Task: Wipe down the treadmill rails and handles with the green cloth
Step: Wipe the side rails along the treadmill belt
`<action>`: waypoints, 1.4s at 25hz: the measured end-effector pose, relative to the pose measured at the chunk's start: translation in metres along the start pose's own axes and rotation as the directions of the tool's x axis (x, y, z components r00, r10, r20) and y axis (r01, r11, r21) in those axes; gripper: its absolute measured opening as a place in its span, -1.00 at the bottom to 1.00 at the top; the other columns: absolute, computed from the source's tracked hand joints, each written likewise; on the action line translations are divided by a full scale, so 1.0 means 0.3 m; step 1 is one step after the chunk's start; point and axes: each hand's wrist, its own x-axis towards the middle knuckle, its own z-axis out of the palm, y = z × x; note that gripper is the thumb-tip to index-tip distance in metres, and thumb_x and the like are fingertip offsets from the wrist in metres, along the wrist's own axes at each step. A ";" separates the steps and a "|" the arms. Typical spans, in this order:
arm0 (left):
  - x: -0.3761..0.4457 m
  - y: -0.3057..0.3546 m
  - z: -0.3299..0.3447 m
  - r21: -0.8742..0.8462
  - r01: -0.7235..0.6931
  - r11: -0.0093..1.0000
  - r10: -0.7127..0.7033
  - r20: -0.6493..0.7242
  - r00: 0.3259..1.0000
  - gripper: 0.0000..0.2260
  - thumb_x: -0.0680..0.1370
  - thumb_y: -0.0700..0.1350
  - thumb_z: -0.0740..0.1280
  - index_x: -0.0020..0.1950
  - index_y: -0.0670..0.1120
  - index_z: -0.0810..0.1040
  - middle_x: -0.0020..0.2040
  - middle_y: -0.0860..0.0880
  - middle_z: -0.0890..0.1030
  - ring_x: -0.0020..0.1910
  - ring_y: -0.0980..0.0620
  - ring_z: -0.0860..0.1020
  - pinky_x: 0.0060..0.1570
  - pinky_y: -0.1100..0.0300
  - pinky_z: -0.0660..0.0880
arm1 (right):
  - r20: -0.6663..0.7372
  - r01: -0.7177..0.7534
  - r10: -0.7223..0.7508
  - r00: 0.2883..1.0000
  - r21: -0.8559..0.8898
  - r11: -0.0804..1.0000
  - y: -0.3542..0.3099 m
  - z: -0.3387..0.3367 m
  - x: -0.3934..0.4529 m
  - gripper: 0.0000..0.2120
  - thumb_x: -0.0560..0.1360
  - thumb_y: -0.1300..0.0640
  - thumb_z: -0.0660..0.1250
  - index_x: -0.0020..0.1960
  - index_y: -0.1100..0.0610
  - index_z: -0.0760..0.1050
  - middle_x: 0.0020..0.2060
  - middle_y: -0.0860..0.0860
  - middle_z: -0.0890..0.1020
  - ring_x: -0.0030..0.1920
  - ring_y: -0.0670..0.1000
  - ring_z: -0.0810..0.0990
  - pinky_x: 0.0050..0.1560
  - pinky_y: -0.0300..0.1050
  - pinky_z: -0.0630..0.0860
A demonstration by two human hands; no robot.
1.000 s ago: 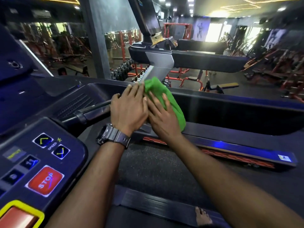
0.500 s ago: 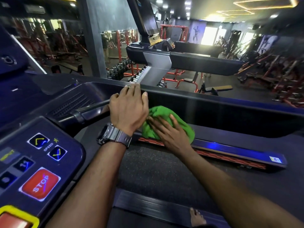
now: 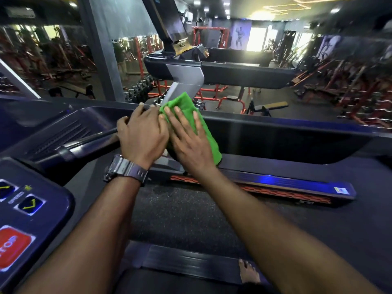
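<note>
The green cloth [image 3: 192, 115] lies draped over the top edge and inner face of the dark side rail [image 3: 275, 132] of the treadmill. My right hand [image 3: 188, 141] presses flat on the cloth with fingers spread. My left hand [image 3: 142, 134], with a watch on its wrist, rests on the rail just left of the cloth, its fingers touching the cloth's edge. A dark handlebar [image 3: 84, 145] runs from under the left hand toward the console.
The console [image 3: 31, 209] with a red stop button and arrow keys sits at the lower left. The running belt [image 3: 191, 219] lies below my arms, and a bare foot [image 3: 248, 272] stands on it. Another treadmill [image 3: 222, 73] and gym racks stand beyond the rail.
The cloth and my right hand have moved up from the lower inner face of the rail onto its top edge. My left hand stays on the rail.
</note>
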 end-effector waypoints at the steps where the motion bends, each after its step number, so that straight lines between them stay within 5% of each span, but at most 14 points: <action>1: 0.017 0.005 0.008 -0.082 -0.011 0.997 0.010 -0.004 1.000 -0.60 0.60 -0.01 0.03 0.26 -0.08 0.57 0.29 -0.11 0.59 0.42 -0.08 0.41 0.33 -0.16 0.32 | 0.013 0.043 -0.042 0.999 -0.052 0.998 0.010 0.017 -0.051 -0.48 0.63 0.17 0.14 0.56 0.19 0.15 0.56 0.10 0.18 0.56 0.12 0.16 0.52 0.28 0.04; 4: 0.010 0.017 0.044 -0.240 -0.101 0.966 0.103 -0.004 0.995 -0.50 0.60 0.00 0.00 0.34 -0.23 0.53 0.38 -0.19 0.52 0.44 -0.10 0.39 0.52 -0.05 0.14 | 0.117 0.149 -0.132 0.984 -0.148 0.978 0.095 0.005 -0.294 -0.41 0.59 0.16 0.25 0.57 0.12 0.16 0.56 0.02 0.19 0.53 0.05 0.22 0.53 0.19 0.04; 8: 0.001 -0.009 0.098 -0.363 -0.094 0.927 0.083 -0.046 0.996 -0.54 0.60 -0.04 0.05 0.37 -0.21 0.51 0.41 -0.15 0.49 0.47 -0.08 0.37 0.53 0.06 0.15 | 0.023 -0.074 0.074 0.997 0.009 0.997 0.058 -0.041 -0.048 -0.40 0.56 0.17 0.17 0.57 0.17 0.10 0.56 0.09 0.19 0.56 0.11 0.15 0.52 0.25 0.06; 11: 0.002 -0.022 0.105 -0.429 -0.107 0.897 0.074 -0.092 0.993 -0.57 0.60 -0.06 0.08 0.34 -0.21 0.54 0.39 -0.14 0.51 0.45 -0.07 0.39 0.52 0.03 0.18 | 0.069 -0.050 0.055 0.996 -0.068 0.996 0.084 -0.004 -0.214 -0.43 0.59 0.22 0.14 0.58 0.15 0.12 0.56 0.08 0.17 0.56 0.09 0.15 0.53 0.23 0.06; 14: -0.011 -0.021 0.139 -0.439 -0.115 0.891 0.065 -0.126 0.990 -0.59 0.60 -0.07 0.13 0.34 -0.20 0.54 0.39 -0.13 0.52 0.45 -0.06 0.38 0.54 0.05 0.13 | 0.070 0.009 0.000 0.998 -0.129 0.992 0.132 -0.026 -0.264 -0.46 0.59 0.23 0.11 0.56 0.13 0.18 0.56 0.05 0.20 0.54 0.07 0.20 0.51 0.21 0.05; 17: -0.005 -0.013 0.146 -0.419 -0.126 0.899 0.077 -0.132 0.988 -0.55 0.61 0.00 0.07 0.34 -0.22 0.53 0.37 -0.15 0.53 0.46 -0.09 0.37 0.54 0.04 0.10 | 0.012 -0.146 0.146 0.989 -0.021 0.989 0.111 -0.069 -0.087 -0.41 0.53 0.24 0.08 0.56 0.20 0.14 0.56 0.11 0.17 0.56 0.12 0.14 0.53 0.23 0.04; 21: -0.031 0.074 0.134 -0.301 -0.308 0.903 0.302 -0.065 0.951 -0.48 0.64 0.09 0.03 0.42 -0.22 0.44 0.44 -0.16 0.46 0.50 -0.12 0.31 0.56 -0.05 0.05 | 0.111 -0.084 0.099 0.989 -0.137 0.987 0.119 -0.043 -0.329 -0.39 0.52 0.21 0.13 0.57 0.18 0.14 0.56 0.12 0.16 0.56 0.10 0.11 0.52 0.22 0.03; 25: -0.025 0.095 0.158 -0.347 -0.347 0.871 0.348 -0.059 0.935 -0.49 0.65 0.09 0.02 0.45 -0.21 0.38 0.42 -0.16 0.45 0.48 -0.10 0.31 0.55 -0.06 0.04 | 0.001 -0.266 0.266 0.964 -0.013 0.964 0.117 -0.074 -0.095 -0.42 0.56 0.17 0.10 0.55 0.24 0.11 0.54 0.18 0.17 0.56 0.18 0.12 0.54 0.22 -0.04; 30: -0.039 0.114 0.166 -0.395 -0.300 0.869 0.277 -0.114 0.954 -0.51 0.64 0.11 0.05 0.39 -0.18 0.46 0.41 -0.13 0.48 0.47 -0.09 0.33 0.56 -0.05 0.04 | 0.097 -0.093 0.111 0.989 -0.172 0.981 0.167 -0.068 -0.368 -0.39 0.56 0.23 0.24 0.56 0.24 0.11 0.55 0.18 0.16 0.57 0.12 0.07 0.54 0.20 0.02; 32: -0.035 0.137 0.165 -0.348 -0.294 0.890 0.279 -0.093 0.956 -0.48 0.64 0.14 0.04 0.39 -0.19 0.45 0.40 -0.15 0.49 0.46 -0.10 0.34 0.55 -0.06 0.06 | -0.025 -0.182 0.181 0.983 -0.080 0.980 0.177 -0.083 -0.225 -0.47 0.59 0.21 0.14 0.53 0.29 0.16 0.52 0.23 0.22 0.55 0.16 0.10 0.52 0.22 0.08; 35: -0.015 0.173 0.141 -0.263 -0.368 0.892 0.375 -0.027 0.927 -0.39 0.63 0.20 -0.03 0.44 -0.23 0.39 0.42 -0.19 0.47 0.48 -0.12 0.33 0.55 -0.09 0.05 | -0.065 -0.288 0.286 0.956 -0.026 0.957 0.192 -0.101 -0.137 -0.34 0.49 0.32 0.26 0.54 0.32 0.10 0.53 0.24 0.16 0.56 0.21 0.08 0.54 0.20 0.06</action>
